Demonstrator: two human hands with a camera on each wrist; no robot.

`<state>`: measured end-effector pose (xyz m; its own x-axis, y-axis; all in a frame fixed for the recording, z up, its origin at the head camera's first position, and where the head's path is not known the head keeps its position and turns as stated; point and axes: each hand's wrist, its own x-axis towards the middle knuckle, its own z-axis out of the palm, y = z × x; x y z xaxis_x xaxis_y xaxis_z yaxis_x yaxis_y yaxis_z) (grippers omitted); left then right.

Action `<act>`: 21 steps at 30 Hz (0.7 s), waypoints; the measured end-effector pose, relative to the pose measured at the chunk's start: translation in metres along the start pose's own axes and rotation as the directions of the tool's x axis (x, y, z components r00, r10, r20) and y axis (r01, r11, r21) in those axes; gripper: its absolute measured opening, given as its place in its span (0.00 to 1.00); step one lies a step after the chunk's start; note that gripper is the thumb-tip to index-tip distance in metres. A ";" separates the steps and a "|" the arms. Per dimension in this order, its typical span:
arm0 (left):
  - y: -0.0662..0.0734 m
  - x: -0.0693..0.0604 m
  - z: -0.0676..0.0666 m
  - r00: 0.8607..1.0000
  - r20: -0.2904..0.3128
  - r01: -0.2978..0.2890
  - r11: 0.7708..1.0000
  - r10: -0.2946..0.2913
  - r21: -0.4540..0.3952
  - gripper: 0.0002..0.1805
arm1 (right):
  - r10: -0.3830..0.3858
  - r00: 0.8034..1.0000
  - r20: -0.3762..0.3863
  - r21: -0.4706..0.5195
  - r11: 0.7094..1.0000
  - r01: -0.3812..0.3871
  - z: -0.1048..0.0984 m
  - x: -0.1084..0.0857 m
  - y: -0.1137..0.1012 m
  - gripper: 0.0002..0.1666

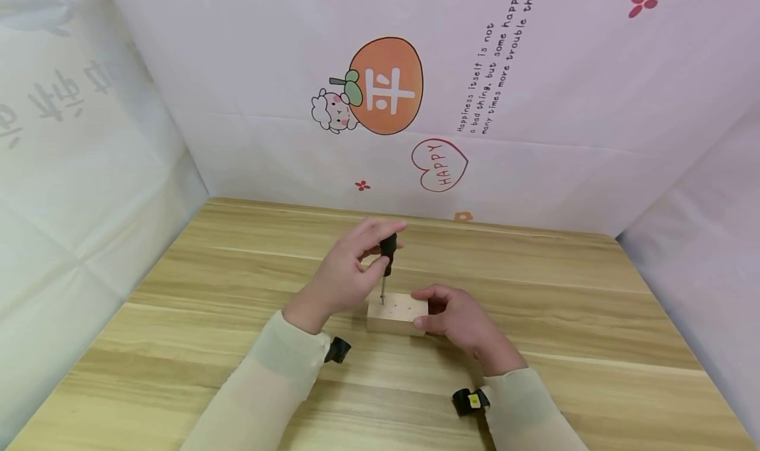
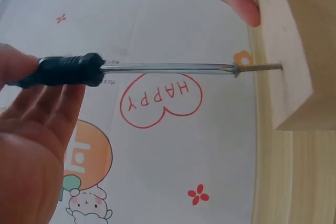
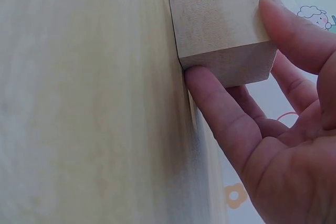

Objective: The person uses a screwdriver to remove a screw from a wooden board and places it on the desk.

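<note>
My left hand (image 1: 347, 270) holds the black handle of a screwdriver (image 1: 388, 248) between thumb and fingers. The shaft points down, and its tip meets the head of a screw (image 2: 257, 68). That screw stands in the top face of a pale wooden block (image 1: 396, 326), near its left end, with much of its thread showing. Several small dark marks dot the same face. At the block's right end, my right hand (image 1: 460, 319) grips it with thumb and fingers on its sides. In the right wrist view one finger touches the block's end face.
The block rests on a wood-grain table (image 1: 237, 273). Behind it hangs a printed white cloth (image 1: 267, 161), with more white cloth on the left and right. Black wrist devices (image 1: 469, 401) sit by both sleeves, just above the table.
</note>
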<state>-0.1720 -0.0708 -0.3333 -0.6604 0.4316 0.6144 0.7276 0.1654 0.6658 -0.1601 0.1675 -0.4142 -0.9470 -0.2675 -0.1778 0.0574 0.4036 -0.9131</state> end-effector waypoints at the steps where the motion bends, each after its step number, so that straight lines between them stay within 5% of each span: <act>1: 0.001 0.000 -0.001 1.000 0.007 0.013 0.999 -0.012 -0.037 0.30 | 0.000 1.000 -0.002 0.002 1.000 0.000 0.000 0.000 0.000 0.26; 6: 0.005 0.002 -0.004 0.998 -0.035 0.042 0.994 -0.046 -0.102 0.29 | 0.005 1.000 -0.004 0.008 1.000 -0.005 0.000 0.001 0.000 0.26; 12: 0.007 0.002 -0.004 0.993 -0.108 0.037 0.999 -0.039 -0.020 0.25 | 0.003 1.000 -0.002 0.014 1.000 -0.003 0.000 0.001 0.001 0.26; 21: 0.002 -0.001 -0.002 0.991 -0.124 0.058 0.998 -0.059 -0.013 0.23 | 0.001 1.000 0.005 0.034 0.999 -0.001 0.000 0.000 0.002 0.26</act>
<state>-0.1700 -0.0724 -0.3317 -0.7201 0.3079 0.6218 0.6857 0.1786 0.7056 -0.1604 0.1683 -0.4165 -0.9454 -0.2715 -0.1802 0.0689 0.3741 -0.9248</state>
